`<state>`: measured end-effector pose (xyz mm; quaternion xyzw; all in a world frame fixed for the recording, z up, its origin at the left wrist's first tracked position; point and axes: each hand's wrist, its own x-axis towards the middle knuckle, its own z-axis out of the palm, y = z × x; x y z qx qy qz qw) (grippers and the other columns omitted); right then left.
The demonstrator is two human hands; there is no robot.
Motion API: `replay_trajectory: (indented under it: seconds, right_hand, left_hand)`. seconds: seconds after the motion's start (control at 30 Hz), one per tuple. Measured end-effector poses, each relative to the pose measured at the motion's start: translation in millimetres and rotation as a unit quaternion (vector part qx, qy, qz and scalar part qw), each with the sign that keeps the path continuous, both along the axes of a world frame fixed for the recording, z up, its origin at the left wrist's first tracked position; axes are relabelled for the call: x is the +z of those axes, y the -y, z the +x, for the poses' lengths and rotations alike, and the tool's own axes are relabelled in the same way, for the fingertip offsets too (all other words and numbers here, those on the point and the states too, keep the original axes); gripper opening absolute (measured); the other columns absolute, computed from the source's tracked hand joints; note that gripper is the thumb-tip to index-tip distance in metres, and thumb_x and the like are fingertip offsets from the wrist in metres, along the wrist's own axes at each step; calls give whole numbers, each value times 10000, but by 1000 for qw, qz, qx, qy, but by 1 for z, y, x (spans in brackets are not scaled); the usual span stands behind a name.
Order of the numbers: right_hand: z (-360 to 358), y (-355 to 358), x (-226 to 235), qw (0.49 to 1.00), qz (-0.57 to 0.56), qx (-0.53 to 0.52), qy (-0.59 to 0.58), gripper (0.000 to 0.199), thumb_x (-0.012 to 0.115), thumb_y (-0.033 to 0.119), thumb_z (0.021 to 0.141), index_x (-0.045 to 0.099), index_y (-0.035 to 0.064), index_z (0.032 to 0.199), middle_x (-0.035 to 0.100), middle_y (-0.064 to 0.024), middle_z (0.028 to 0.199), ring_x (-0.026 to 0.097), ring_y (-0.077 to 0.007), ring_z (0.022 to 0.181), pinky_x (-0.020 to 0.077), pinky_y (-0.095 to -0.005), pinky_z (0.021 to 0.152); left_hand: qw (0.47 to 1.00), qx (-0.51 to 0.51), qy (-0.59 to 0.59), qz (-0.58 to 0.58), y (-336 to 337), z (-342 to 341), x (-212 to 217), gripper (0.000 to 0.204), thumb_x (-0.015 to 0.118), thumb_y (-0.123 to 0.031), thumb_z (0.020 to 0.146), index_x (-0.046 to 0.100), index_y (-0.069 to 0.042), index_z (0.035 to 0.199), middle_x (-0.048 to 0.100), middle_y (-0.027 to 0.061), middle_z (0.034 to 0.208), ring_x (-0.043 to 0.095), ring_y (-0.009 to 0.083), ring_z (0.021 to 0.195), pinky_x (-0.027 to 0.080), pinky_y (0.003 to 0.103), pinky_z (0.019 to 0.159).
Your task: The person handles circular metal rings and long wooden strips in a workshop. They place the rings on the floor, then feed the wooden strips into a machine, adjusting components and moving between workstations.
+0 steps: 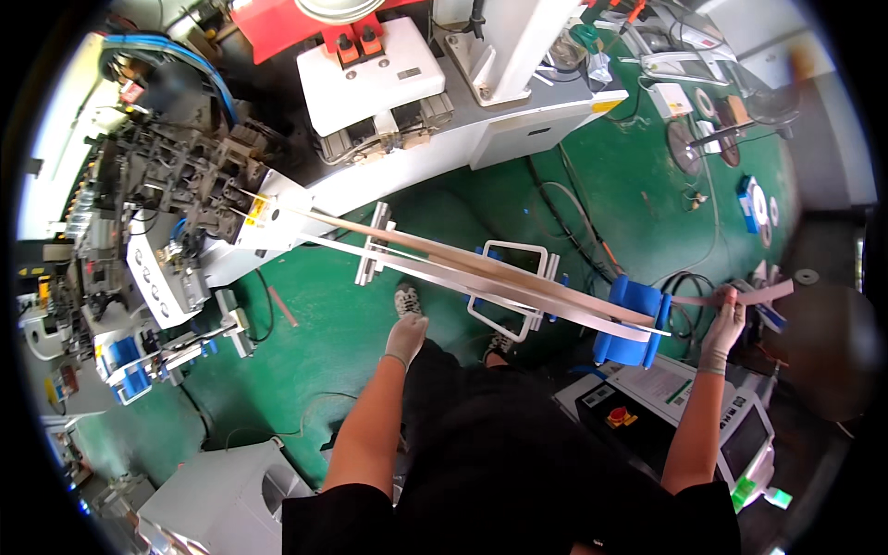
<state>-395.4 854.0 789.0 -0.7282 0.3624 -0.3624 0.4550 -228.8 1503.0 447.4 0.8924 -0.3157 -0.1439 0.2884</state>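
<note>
Pale strips [499, 277] already run machine [199, 166] to blue roller [631, 319]; my right hand [727, 324] pinches a pinkish strip [775, 292], end loose; left hand [405, 339], can't tell.

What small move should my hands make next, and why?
Perhaps bring the left hand toward the blue fixture: that hand shows nothing in it, while the right hand pinches a pinkish strip just beyond the fixture.

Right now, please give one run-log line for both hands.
left hand: loosely curled, nothing visible held | right hand: gripping pinkish strip | blue part: left of right hand
</note>
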Motion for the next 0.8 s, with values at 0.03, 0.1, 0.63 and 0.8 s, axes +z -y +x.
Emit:
replay_trajectory:
  seconds: [0.03,0.1,0.63,0.8]
  right_hand:
    - [9,-25,21,1000,-18,20,-1,308,622,297,1131,725,7,1143,728,-53,1074,653,-133,1003,506,-311,965]
    - [16,-64,47,997,-61,22,-46,342,624,315,1129,722,-10,1162,730,-58,1083,653,-142,1023,504,-331,998]
    - [169,-302,51,889,-230,298,-260,185,673,157,1028,735,12,1124,746,-167,1001,708,-378,906,549,-434,813]
    - [198,-293,9,880,-132,379,-254,191,697,149,985,743,4,1099,751,-174,990,718,-380,878,562,-431,794]
  left_hand:
    - [999,-42,-17,11,11,18,3,109,686,-99,882,694,-73,987,717,130,1021,702,345,1007,581,422,928]
    - [991,-11,-105,-78,28,48,21,97,681,-101,888,694,-75,980,714,129,1025,692,335,1037,578,409,927]
    - [873,452,-156,-98,-254,177,-11,249,616,-249,1013,749,-40,1038,759,168,972,705,310,858,567,411,837]
    - [806,579,-70,-95,-332,189,24,297,661,-281,1009,769,-22,1106,778,158,1014,719,273,900,559,364,902]
